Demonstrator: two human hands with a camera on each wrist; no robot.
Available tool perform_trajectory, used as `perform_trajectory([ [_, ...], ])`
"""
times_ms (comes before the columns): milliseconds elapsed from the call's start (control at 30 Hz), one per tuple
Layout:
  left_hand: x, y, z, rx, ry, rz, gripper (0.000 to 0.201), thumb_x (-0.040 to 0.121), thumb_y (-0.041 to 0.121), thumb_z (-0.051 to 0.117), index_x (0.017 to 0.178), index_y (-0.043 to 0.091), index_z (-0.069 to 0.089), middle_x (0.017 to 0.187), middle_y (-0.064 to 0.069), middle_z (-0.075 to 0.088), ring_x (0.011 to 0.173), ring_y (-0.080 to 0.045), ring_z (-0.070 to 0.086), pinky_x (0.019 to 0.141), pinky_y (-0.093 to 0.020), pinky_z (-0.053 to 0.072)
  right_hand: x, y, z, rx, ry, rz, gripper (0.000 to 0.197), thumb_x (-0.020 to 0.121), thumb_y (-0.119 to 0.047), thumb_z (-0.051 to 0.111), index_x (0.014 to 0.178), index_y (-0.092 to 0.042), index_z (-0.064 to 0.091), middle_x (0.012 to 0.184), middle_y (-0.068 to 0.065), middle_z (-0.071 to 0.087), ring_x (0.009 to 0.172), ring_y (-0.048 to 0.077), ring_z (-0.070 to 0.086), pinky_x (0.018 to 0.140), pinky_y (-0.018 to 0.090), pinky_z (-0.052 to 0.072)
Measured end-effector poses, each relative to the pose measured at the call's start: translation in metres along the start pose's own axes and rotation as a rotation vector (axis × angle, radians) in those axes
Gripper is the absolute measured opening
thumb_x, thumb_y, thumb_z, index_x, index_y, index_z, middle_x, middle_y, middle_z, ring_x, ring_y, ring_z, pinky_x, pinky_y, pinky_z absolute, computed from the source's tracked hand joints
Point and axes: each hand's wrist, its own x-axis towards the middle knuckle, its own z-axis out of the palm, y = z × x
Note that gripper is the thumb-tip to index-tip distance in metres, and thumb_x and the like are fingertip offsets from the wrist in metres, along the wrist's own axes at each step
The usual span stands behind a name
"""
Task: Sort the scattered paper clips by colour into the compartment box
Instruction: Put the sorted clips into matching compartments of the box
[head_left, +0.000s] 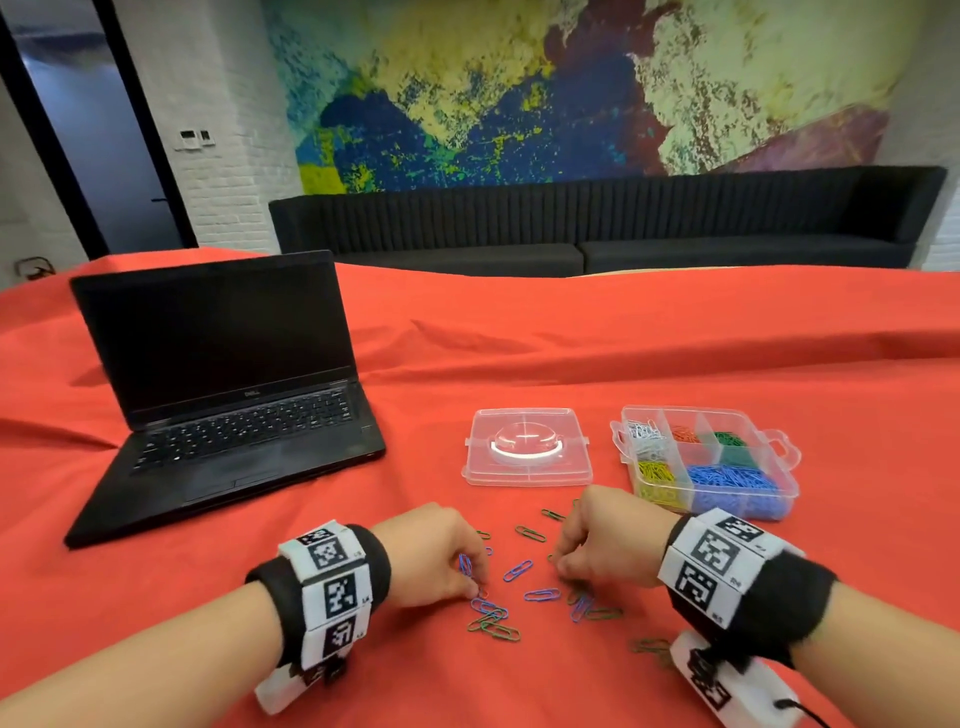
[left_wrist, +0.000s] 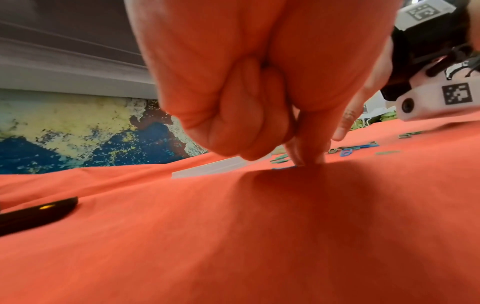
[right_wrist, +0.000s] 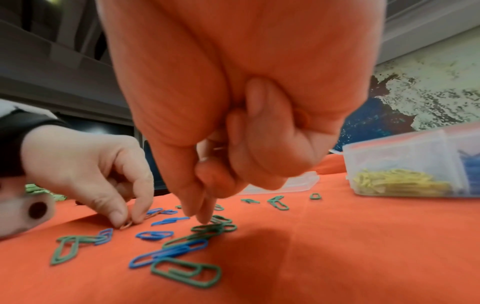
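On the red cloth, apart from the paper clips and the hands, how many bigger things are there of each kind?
laptop: 1
clear lid: 1
compartment box: 1
Total: 3

open red cloth (head_left: 597, 353) beyond box and lid | obstacles: laptop (head_left: 228, 395) far left, clear lid (head_left: 527, 454) ahead, compartment box (head_left: 709, 460) right | lid–box gap looks passable, perhaps narrow | loose clips (head_left: 519, 587) between hands
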Motion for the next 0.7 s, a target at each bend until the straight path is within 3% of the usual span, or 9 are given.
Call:
perform_trajectory([
  [100, 0.004, -0.002, -0.001, -0.006, -0.011, -0.003, 0.013, 0.086, 0.027, 0.064, 0.093, 0.019, 0.071, 0.061, 0.009, 0.049, 0.059, -0.006, 0.043, 0.057, -0.019, 0.031, -0.002, 0.003, 0.001, -0.016, -0.003, 0.003, 0.018, 0.084, -0.024, 0.064, 0.096, -0.018, 0.076, 0.090, -0.007, 0.073, 0.071, 0.001, 0.055, 0.064, 0.013, 0.038],
  [167, 0.006, -0.008, -0.003, -0.134, -0.008, -0.028, 0.006, 0.084, 0.022, 0.065, 0.084, 0.018, 0.069, 0.054, 0.011, 0.046, 0.048, -0.002, 0.043, 0.050, -0.014, 0.031, -0.003, 0.006, 0.001, 0.013, 0.000, 0.007, 0.018, 0.084, -0.026, 0.064, 0.093, -0.017, 0.076, 0.069, -0.013, 0.065, 0.060, -0.001, 0.051, 0.056, 0.012, 0.037],
  [267, 0.007, -0.017, -0.004, -0.456, 0.028, -0.114, 0.012, 0.082, 0.015, 0.069, 0.073, 0.021, 0.066, 0.048, 0.010, 0.048, 0.040, -0.001, 0.037, 0.045, -0.017, 0.032, -0.006, 0.009, -0.004, 0.097, 0.042, 0.053, 0.019, 0.085, -0.024, 0.063, 0.086, -0.011, 0.075, 0.047, -0.014, 0.050, 0.043, -0.003, 0.044, 0.046, 0.010, 0.034],
  [367, 0.005, -0.021, -0.008, -0.852, 0.001, -0.285, 0.015, 0.083, 0.010, 0.063, 0.071, 0.018, 0.059, 0.049, 0.004, 0.039, 0.035, -0.007, 0.027, 0.037, -0.010, 0.022, -0.013, 0.011, -0.010, 0.227, 0.059, 0.112, 0.019, 0.089, -0.021, 0.062, 0.090, -0.006, 0.074, 0.030, -0.014, 0.042, 0.027, -0.001, 0.040, 0.031, 0.009, 0.027],
  [433, 0.002, -0.023, -0.012, -1.189, -0.063, -0.357, 0.013, 0.075, 0.016, 0.054, 0.064, 0.020, 0.049, 0.054, 0.002, 0.028, 0.037, -0.007, 0.017, 0.039, -0.006, 0.016, -0.015, 0.010, -0.009, 0.264, 0.049, 0.085, 0.016, 0.089, -0.021, 0.064, 0.094, -0.009, 0.075, 0.033, -0.018, 0.047, 0.030, -0.006, 0.043, 0.033, 0.007, 0.030],
  [500, -0.004, -0.024, -0.015, -1.515, -0.140, -0.350, 0.007, 0.069, 0.018, 0.042, 0.062, 0.018, 0.042, 0.059, 0.000, 0.023, 0.040, -0.006, 0.014, 0.039, -0.005, 0.016, -0.013, 0.006, -0.006, 0.263, 0.022, 0.011, 0.014, 0.086, -0.023, 0.067, 0.094, -0.017, 0.077, 0.054, -0.016, 0.063, 0.045, -0.009, 0.051, 0.046, 0.004, 0.036],
  [567, -0.011, -0.025, -0.013, -1.734, -0.174, -0.304, 0.012, 0.071, 0.018, 0.033, 0.063, 0.014, 0.040, 0.059, -0.002, 0.022, 0.039, -0.006, 0.016, 0.040, -0.006, 0.020, -0.009, -0.001, 0.000, 0.227, -0.052, -0.072, 0.018, 0.085, -0.023, 0.067, 0.100, -0.022, 0.076, 0.071, -0.014, 0.068, 0.055, -0.009, 0.053, 0.057, 0.005, 0.040],
  [700, -0.020, -0.023, -0.007, -1.787, -0.137, -0.342, 0.023, 0.081, 0.025, 0.034, 0.062, 0.014, 0.040, 0.061, -0.003, 0.028, 0.036, -0.008, 0.018, 0.037, -0.006, 0.018, -0.008, -0.019, 0.012, 0.099, -0.204, -0.244, 0.027, 0.088, -0.022, 0.061, 0.113, -0.028, 0.071, 0.066, -0.023, 0.066, 0.057, -0.008, 0.052, 0.060, 0.004, 0.036],
])
